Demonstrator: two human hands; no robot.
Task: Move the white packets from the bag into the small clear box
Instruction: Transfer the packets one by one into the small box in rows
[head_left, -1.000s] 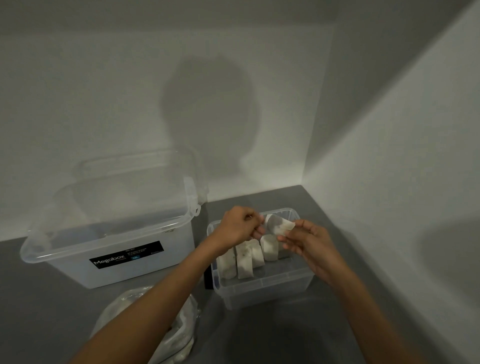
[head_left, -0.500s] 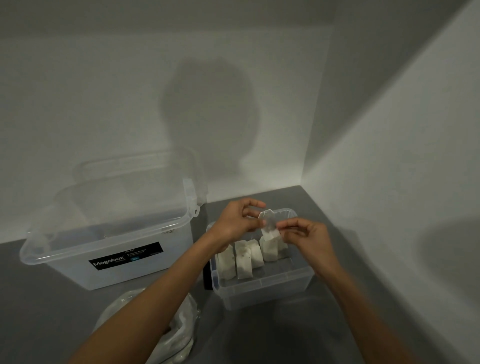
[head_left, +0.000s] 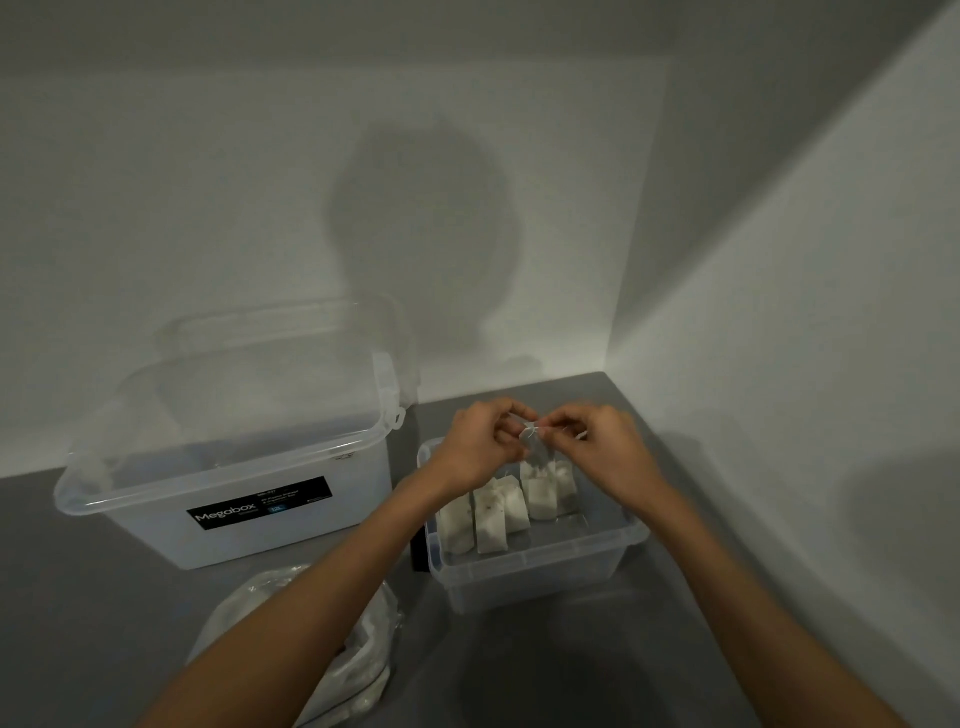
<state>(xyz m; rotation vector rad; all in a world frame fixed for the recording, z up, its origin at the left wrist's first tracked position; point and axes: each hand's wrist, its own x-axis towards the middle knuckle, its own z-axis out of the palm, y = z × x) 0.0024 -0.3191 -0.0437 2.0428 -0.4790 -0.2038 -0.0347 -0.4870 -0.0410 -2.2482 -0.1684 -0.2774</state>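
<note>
Your two hands pinch one white packet above the small clear box.

Your left hand and right hand meet fingertip to fingertip, fingers curled, both gripping the top of the packet, which hangs over the far part of the box. Below it, more packets stand upright in a row inside. The bag lies near left, partly under your left forearm. A large lidded box labelled Megabox stands further left on the grey surface.
</note>
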